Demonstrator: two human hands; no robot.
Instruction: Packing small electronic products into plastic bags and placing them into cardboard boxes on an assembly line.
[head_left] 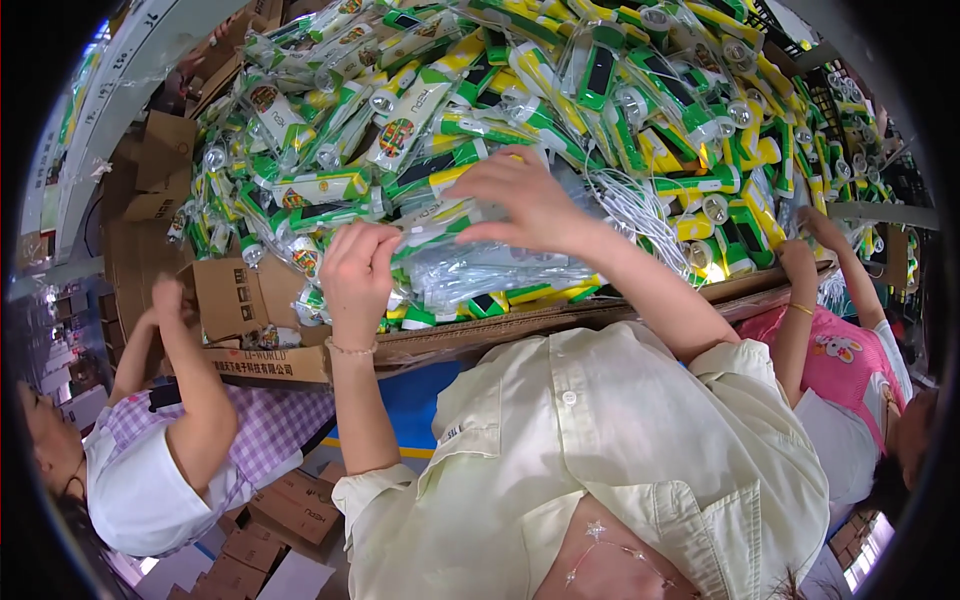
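Observation:
My left hand (358, 272) is closed, with its fingertips pinching the left end of a clear plastic bag. Inside that bag is a green and white flashlight (432, 222), partly covered by glare and wrinkled film. Over the bag's right part arches my right hand (528, 205), thumb and fingers spread apart; whether the fingertips touch the film cannot be made out. Just below my hands lies a stack of clear plastic bags (500, 275). To the right of my right hand rests a bundle of white cables (645, 215).
A large pile of bagged green, yellow and white flashlights (600, 75) fills the bin beyond my hands. The cardboard rim (480, 335) runs in front of me. Co-workers' hands are at the left (168, 300) and right (800, 258). A small open carton (228, 298) stands left.

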